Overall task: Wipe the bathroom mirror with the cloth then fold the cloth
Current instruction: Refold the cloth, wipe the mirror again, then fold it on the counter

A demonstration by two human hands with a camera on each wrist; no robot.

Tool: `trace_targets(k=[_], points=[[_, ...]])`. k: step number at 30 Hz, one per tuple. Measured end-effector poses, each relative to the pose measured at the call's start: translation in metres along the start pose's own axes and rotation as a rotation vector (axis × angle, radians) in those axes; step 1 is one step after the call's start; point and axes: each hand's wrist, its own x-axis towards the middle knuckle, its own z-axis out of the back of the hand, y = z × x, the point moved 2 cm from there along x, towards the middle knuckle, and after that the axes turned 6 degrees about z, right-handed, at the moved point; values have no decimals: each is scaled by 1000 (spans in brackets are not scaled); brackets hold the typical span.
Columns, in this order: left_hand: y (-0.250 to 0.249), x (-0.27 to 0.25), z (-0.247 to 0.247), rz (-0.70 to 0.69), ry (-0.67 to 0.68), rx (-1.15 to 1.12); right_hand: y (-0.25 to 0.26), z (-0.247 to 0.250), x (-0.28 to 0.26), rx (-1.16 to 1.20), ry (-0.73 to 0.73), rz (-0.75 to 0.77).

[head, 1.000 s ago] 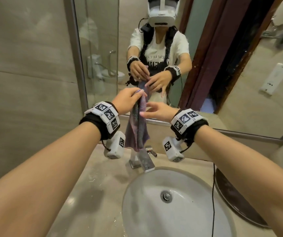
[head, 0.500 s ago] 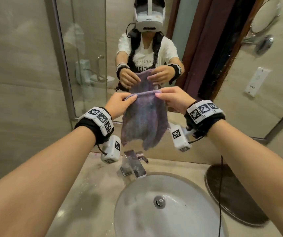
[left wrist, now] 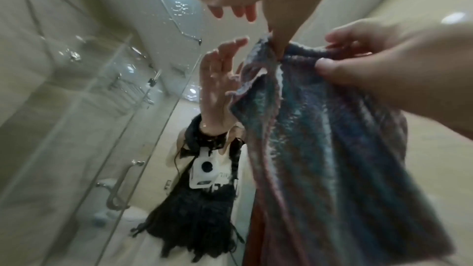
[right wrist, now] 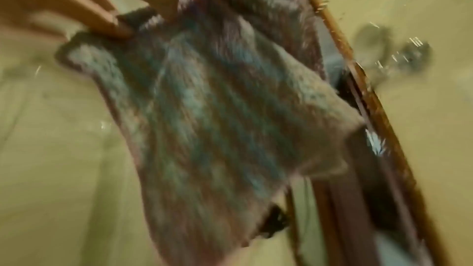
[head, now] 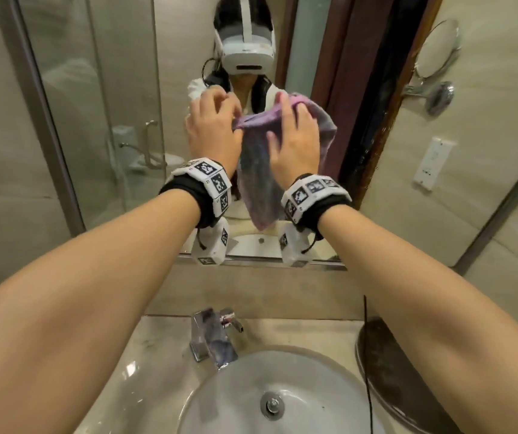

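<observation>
Purple cloth (head: 257, 183) hangs lengthwise downward, top pinched.

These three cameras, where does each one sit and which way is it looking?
Head: worn on the head, looking forward and down at the mirror and sink; both forearms, left hand and right hand show.
Left wrist: looks along the left hand up at the cloth; fingers of both hands show.
Right wrist: blurred, looks at the cloth; fingers show.
All three share the cloth.

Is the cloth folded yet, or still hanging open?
Not neatly folded: the cloth hangs loosely before the mirror, its top edge bunched between the left hand and right hand.
</observation>
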Motion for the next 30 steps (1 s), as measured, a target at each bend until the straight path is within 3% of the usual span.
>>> trace_targets(k=[4,10,12,15,17,19,22,26,30], points=[[31,-5,-3,35,12,65,-11,-33,-12,-294,184,260],[99,-25,16,38,-132,29,1,-68,-13,-339,195,380],[120,-26,29,80,-172,37,25,-85,-18,-401,153,575],[146,-27,51,75,-202,124,58,-105,-25,-343,63,995],[159,-28,64,67,-226,148,67,-103,-18,-291,33,1123],[174,-29,81,89,-262,173,71,-102,-4,-211,37,1143],[192,-31,99,127,-297,213,70,-111,7,-208,189,1163],[201,-36,102,156,-300,243,67,-122,-13,-398,345,934],[192,-43,90,123,-242,233,53,-105,-9,-438,292,924]])
